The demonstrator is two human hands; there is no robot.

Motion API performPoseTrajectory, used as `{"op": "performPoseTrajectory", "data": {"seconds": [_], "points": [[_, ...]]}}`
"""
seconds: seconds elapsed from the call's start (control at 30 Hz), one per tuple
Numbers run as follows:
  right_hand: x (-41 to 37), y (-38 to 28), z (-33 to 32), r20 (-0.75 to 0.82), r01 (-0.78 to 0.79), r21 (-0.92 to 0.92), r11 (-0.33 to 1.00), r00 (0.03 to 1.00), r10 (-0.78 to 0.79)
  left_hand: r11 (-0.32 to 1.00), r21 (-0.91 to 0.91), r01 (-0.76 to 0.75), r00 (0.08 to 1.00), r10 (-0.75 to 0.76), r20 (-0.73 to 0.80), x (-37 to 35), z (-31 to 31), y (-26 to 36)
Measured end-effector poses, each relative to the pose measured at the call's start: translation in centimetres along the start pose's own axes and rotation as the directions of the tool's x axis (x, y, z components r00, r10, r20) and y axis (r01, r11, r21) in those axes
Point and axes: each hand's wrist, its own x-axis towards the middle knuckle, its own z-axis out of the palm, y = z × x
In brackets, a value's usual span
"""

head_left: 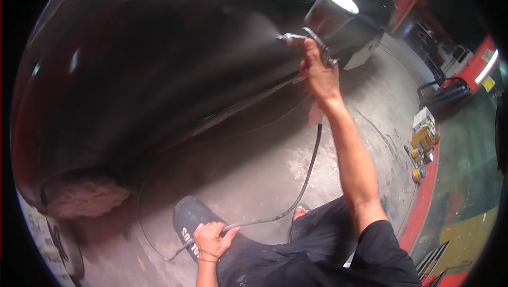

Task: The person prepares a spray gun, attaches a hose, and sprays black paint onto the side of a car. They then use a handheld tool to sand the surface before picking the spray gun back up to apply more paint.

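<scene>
My right hand is wrapped round a spray gun with a metal cup on top. From its nozzle a faint mist spreads left toward the dark car body panel. A black air hose hangs from the gun's base and curves down to the left. Over my knee, my left hand is closed around that hose. Beyond it the hose loops on across the floor.
The car's lower edge runs diagonally above the concrete floor. Masking paper covers a wheel area at lower left. Cans and small boxes stand by a red ledge on the right. A dark case lies farther back.
</scene>
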Motion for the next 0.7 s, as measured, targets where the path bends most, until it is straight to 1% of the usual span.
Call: {"op": "performPoseTrajectory", "data": {"seconds": [0.07,0.13,0.2,0.27,0.33,0.4,0.43,0.47,0.53,0.6,0.7], "points": [[3.9,0.4,-4.0,-0.061,0.000,0.016,1.000,0.998,0.001,1.000,-0.009,0.004,1.000,-0.004,-0.012,0.2,0.0,0.4],[9.1,2.2,-8.2,-0.189,-0.157,-0.093,0.983,0.972,0.138,0.999,-0.017,0.031,0.999,-0.032,-0.025,0.5,0.1,0.7],[14.0,4.9,-11.5,-0.286,-0.102,-0.114,0.988,0.956,0.065,0.997,-0.023,0.078,0.996,-0.079,-0.032,0.6,0.1,1.2],[19.6,8.7,-16.4,-0.388,-0.224,-0.192,0.956,0.912,0.136,0.996,-0.004,0.088,0.995,-0.088,-0.040,0.3,0.4,1.2],[22.3,10.9,-19.9,-0.486,-0.245,-0.351,0.904,0.873,0.048,0.995,-0.003,0.097,0.994,-0.097,-0.058,-0.2,0.5,1.2],[23.8,13.1,-23.3,-0.550,-0.283,-0.311,0.907,0.832,0.070,0.995,0.012,0.095,0.993,-0.094,-0.066,-0.6,0.4,1.3],[22.1,12.4,-22.7,-0.547,-0.240,-0.257,0.936,0.835,0.064,0.996,0.018,0.090,0.994,-0.088,-0.066,-0.2,0.4,1.4],[19.8,11.5,-22.2,-0.538,-0.233,-0.154,0.960,0.835,0.116,0.996,0.018,0.082,0.995,-0.080,-0.065,-0.1,0.4,1.5],[15.7,10.3,-21.6,-0.465,-0.266,-0.100,0.959,0.864,0.191,0.998,0.018,0.064,0.997,-0.063,-0.036,0.1,0.1,1.3],[11.9,10.3,-21.2,-0.372,-0.265,-0.127,0.956,0.906,0.202,0.999,0.005,0.037,0.999,-0.037,-0.014,0.3,0.2,0.8],[5.5,7.1,-18.8,-0.307,-0.268,-0.111,0.957,0.925,0.224,0.999,-0.032,-0.016,1.000,0.016,-0.005,0.3,-0.3,0.5]]}}
